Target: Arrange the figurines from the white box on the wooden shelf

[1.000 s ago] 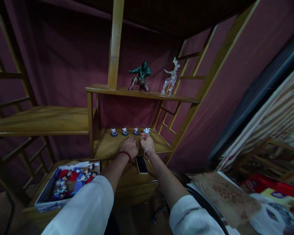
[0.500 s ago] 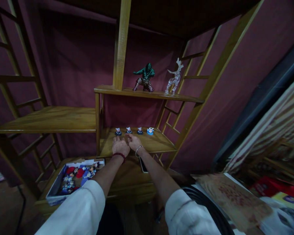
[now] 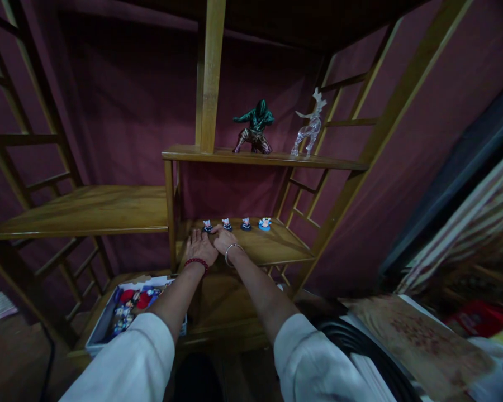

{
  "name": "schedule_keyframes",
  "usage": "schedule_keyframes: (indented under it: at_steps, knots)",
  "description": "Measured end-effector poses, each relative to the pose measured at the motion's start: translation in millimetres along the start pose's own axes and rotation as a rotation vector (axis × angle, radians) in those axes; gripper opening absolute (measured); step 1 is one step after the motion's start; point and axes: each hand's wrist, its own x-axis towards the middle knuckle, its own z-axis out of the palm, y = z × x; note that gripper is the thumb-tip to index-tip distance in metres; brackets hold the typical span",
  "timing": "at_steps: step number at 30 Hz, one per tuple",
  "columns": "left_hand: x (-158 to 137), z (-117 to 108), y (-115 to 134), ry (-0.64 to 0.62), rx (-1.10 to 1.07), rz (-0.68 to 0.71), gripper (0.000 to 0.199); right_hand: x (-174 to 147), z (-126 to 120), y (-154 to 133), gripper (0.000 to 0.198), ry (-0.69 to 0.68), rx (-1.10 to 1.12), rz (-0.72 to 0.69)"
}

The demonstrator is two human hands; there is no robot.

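Four small figurines are several in a row on the low wooden shelf [image 3: 268, 245]. The leftmost figurine [image 3: 207, 225] is pale on top with a dark base. Just in front of it, my left hand [image 3: 202, 247] lies open, palm down, fingers spread, with a red bead bracelet at the wrist. My right hand [image 3: 226, 240], wearing a silver bracelet, is beside it with a finger stretched toward that figurine's base; whether it touches cannot be made out. Behind my right hand stands a similar figurine [image 3: 227, 224], then another figurine [image 3: 246, 224] and a blue-based figurine [image 3: 265, 224].
Above are a green-hooded crouching statuette [image 3: 256, 127] and a clear deer ornament [image 3: 309, 127] on the upper shelf [image 3: 276, 158]. Lower left, a white box [image 3: 95, 338] holds several colourful figurines. A wooden post [image 3: 212, 78] rises above the shelf; black coiled tubing [image 3: 360, 340] lies lower right.
Both hands have shifted left along the row, my right hand from near the second figurine toward the leftmost. My left fingers are more spread. The camera view has moved slightly.
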Motion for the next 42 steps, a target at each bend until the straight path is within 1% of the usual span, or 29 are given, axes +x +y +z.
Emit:
schedule_keyframes:
  at_steps: [4, 12, 18, 24, 28, 31, 37, 40, 42]
  knots:
    - [4, -1, -1, -0.033, -0.019, -0.001, 0.052, 2, 1, 0, 0.029, -0.001, 0.001, 0.012]
    - [0, -13, 2, -0.081, -0.085, 0.018, 0.053, 2, 1, 0, 0.026, 0.012, -0.003, -0.004]
    - [-2, -15, 3, -0.085, -0.095, 0.009, 0.055, 0, 1, 1, 0.026, 0.019, 0.004, -0.015]
    - [-2, -14, 2, -0.052, -0.100, 0.011, 0.052, 0, 1, -1, 0.024, 0.029, 0.009, -0.011]
    - [-2, -11, 0, 0.001, -0.078, 0.020, 0.050, -6, 2, 2, 0.022, 0.092, 0.038, -0.040]
    - [-4, -11, -1, 0.052, -0.046, 0.030, 0.043, -14, 3, 10, 0.024, 0.172, 0.062, -0.039]
    - [-10, -10, -3, 0.185, 0.003, 0.076, 0.033, -21, 5, 24, 0.022, 0.389, 0.084, 0.115]
    - [-15, -13, -3, 0.215, 0.003, 0.091, 0.029, -19, 5, 22, 0.031, 0.432, 0.107, 0.161]
    - [-19, -15, -1, 0.219, -0.009, 0.154, 0.028, -18, 4, 21, 0.038, 0.423, 0.128, 0.186]
